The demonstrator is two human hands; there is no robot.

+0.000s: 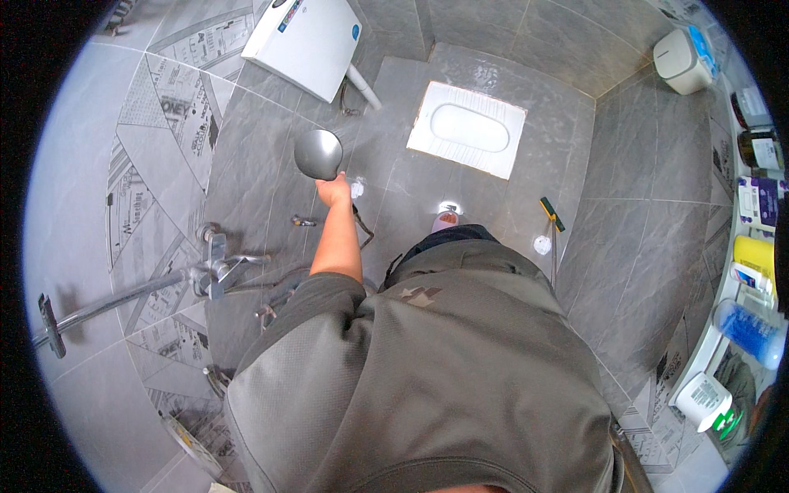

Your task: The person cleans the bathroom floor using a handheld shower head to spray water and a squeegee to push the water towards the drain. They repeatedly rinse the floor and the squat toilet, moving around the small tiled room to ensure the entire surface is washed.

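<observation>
My left arm reaches forward, and my left hand [334, 190] is closed on the near edge of a round, smooth grey thing [317, 154]. It looks metallic and bowl-like or disc-like; its exact kind cannot be made out. My thumb lies along its rim, while the other fingers are mostly hidden. The round thing is held up over the grey tiled floor, near a white wall-mounted cabinet or tank [306, 48]. My right hand is not in view; only the grey shirt [460, 353] shows on that side.
A white squat toilet [470, 127] is set in the floor ahead. At left, a chrome shower mixer [215, 267] juts from the wall, with a small tap [304, 221] nearby. A yellow-green brush [551, 214] stands at right. Bottles crowd a shelf [713, 329]; a white bin-like box [682, 62] hangs far right.
</observation>
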